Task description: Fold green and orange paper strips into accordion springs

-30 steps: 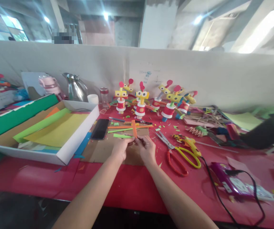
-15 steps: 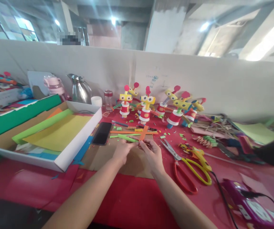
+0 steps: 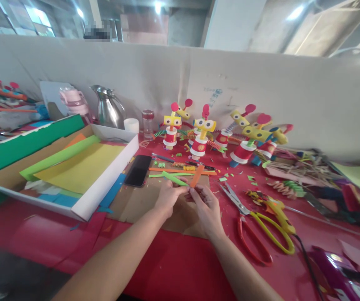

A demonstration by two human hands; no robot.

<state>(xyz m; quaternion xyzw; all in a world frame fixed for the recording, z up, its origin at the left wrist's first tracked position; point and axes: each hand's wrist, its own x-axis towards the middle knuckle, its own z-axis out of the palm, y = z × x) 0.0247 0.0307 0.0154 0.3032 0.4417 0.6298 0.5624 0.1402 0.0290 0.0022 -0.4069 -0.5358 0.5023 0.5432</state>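
Over the brown cardboard (image 3: 136, 207), my left hand (image 3: 169, 198) and my right hand (image 3: 207, 205) meet fingertip to fingertip. Between them they pinch a green paper strip (image 3: 174, 179) and an orange paper strip (image 3: 197, 175). The green strip points up and left, the orange one up and right. My fingers hide where the strips join or cross. Just beyond lie more flat paper strips and several small folded paper springs (image 3: 190, 168). Scissors (image 3: 242, 209) with one red and one yellow handle lie open, right of my right hand.
Several cup-bodied paper figures (image 3: 200, 142) stand behind my hands. A yellow glue gun (image 3: 280, 213) lies right of the scissors. To the left are a black phone (image 3: 138, 170) and a white box (image 3: 111, 177) with coloured sheets. A steel jug (image 3: 108, 108) stands behind the box.
The camera has tilted down and turned slightly, so the scene sits a little differently. Both hands keep their pinch on the strips, with a small shift of the fingers.
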